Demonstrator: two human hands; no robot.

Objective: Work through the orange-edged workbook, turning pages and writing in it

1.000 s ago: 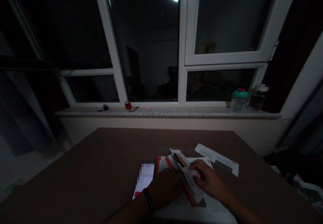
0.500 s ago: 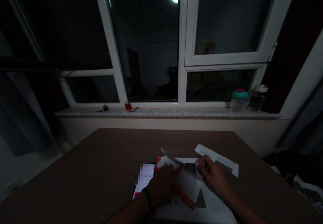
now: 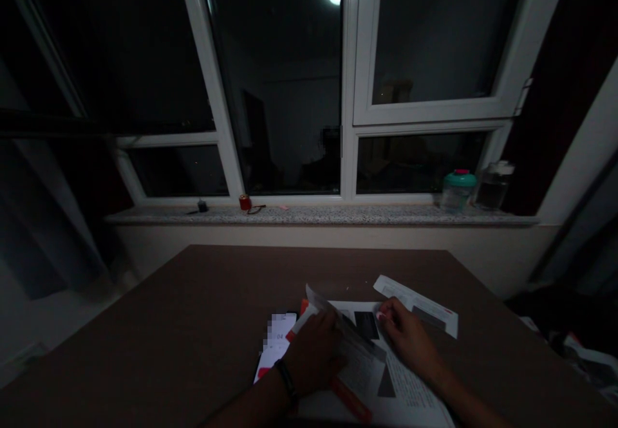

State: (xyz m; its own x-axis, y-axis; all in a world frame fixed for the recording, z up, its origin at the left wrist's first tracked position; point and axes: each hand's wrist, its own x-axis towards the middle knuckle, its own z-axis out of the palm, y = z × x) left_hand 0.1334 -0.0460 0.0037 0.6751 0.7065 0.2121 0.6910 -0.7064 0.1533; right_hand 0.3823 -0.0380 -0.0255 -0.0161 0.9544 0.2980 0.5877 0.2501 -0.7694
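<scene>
My left hand [image 3: 313, 351], with a dark band on its wrist, is closed on a loose printed piece of paper [image 3: 364, 363] with a red edge. That piece is tilted, its far corner raised, and it partly covers a larger printed sheet [image 3: 410, 383] lying on the table. My right hand [image 3: 408, 334] rests over the large sheet's right side, thumb and fingers pinched together. Something small and pale shows at its fingertips, too small to make out. Just beyond the right hand lies a cut paper strip [image 3: 418, 306]. A lit phone [image 3: 275, 344] lies left of the sheet, partly behind my left hand.
The brown table [image 3: 217, 299] reaches toward a speckled windowsill [image 3: 313, 215]. On the sill stand a teal-lidded container [image 3: 458, 190], a clear bottle [image 3: 493, 186], a small red can [image 3: 244, 203] and a small dark bottle [image 3: 202, 205]. Tiny scraps lie near the strip.
My left hand has turned slightly and shifted a little with the piece of paper, whose angle has changed, uncovering more of the dark picture beneath. The right hand has hardly moved.
</scene>
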